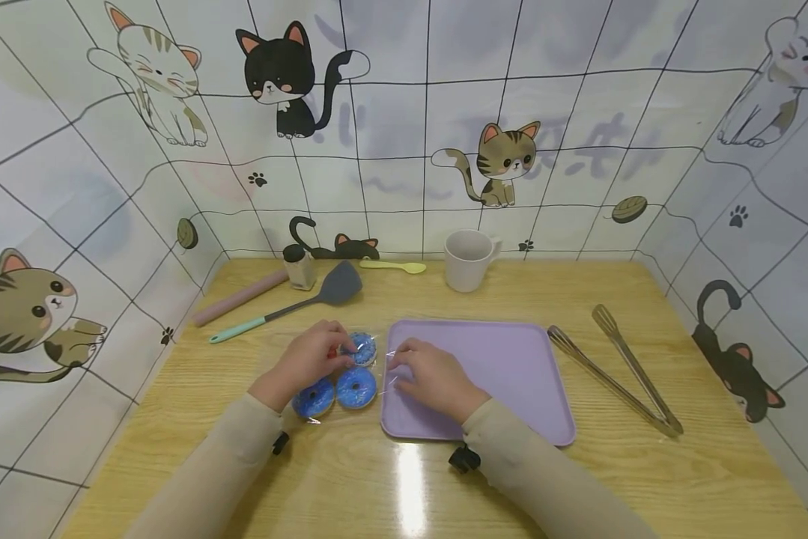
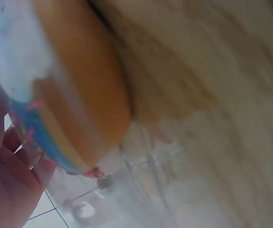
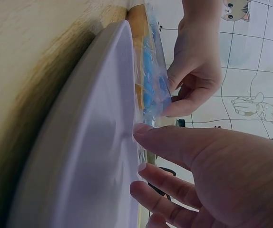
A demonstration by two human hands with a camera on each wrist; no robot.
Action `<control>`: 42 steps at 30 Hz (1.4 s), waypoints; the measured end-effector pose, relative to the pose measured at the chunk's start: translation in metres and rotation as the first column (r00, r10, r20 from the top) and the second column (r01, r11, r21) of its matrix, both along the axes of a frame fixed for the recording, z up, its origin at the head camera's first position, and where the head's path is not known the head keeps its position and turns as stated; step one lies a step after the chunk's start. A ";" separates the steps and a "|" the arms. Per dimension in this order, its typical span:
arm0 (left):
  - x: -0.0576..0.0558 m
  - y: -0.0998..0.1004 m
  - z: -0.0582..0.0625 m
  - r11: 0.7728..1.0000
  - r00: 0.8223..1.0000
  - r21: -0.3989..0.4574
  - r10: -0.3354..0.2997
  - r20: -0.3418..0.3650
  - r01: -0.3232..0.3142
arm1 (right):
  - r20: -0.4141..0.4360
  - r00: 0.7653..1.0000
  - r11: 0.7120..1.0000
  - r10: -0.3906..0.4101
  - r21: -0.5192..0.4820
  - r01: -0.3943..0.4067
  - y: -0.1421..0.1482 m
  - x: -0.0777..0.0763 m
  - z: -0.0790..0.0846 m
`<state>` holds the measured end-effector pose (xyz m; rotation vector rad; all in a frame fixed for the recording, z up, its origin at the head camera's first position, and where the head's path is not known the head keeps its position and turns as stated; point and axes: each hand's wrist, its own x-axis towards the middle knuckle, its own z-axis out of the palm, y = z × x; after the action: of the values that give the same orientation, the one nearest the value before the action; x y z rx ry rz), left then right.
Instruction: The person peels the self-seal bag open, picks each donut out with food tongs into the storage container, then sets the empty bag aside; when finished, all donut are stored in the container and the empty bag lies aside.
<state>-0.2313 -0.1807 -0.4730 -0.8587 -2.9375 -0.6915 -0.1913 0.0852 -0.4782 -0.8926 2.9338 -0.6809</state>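
Note:
Blue-iced donuts (image 1: 356, 388) lie in a clear plastic bag (image 1: 381, 374) left of the purple tray (image 1: 511, 374). A small red patch shows under my left hand (image 1: 309, 359), which covers part of the bag. My left hand pinches the plastic over the donuts with curled thumb and fingers. Close in the left wrist view is one donut (image 2: 93, 90) with its tan side and blue icing, blurred behind film. My right hand (image 1: 437, 378) is over the tray's left part, beside the bag's edge. In the right wrist view its thumb and fingers (image 3: 170, 187) are apart.
Metal tongs (image 1: 619, 382) lie spread right of the tray. Behind are a light mug (image 1: 467, 260), a yellow spoon (image 1: 393, 266), a spatula (image 1: 339, 284), a black-capped shaker (image 1: 299, 268) and a pinkish rolling pin (image 1: 240, 298). Cat-print walls (image 1: 390, 180) enclose the table.

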 end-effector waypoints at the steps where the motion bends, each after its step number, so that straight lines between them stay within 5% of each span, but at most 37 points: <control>1: 0.000 -0.001 -0.001 1.000 1.000 0.000 -0.005 -0.011 0.005 | 0.002 1.000 1.000 0.003 -0.005 -0.003 0.000 0.000 0.000; 12: 0.003 -0.007 0.011 0.999 0.998 0.033 0.027 -0.064 -0.025 | 0.002 0.999 0.997 0.039 -0.071 -0.039 0.005 0.002 -0.002; 20: 0.006 -0.012 0.021 0.991 0.996 0.134 0.032 -0.089 -0.020 | -0.058 0.998 0.999 -0.008 -0.045 0.005 0.030 0.006 0.000; 35: 0.009 -0.018 0.022 0.986 0.997 0.161 0.044 -0.060 -0.033 | -0.185 0.972 0.987 -0.141 -0.101 0.124 0.126 0.018 0.011; 42: 0.011 -0.017 0.019 0.990 0.994 0.143 0.037 -0.100 -0.022 | -0.236 0.933 0.963 -0.270 -0.077 0.259 0.184 0.033 0.006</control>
<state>-0.2200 -0.1976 -0.4542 -0.8106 -2.7667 -0.8167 -0.1586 0.2688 -0.4726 -0.6289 3.3142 -0.6935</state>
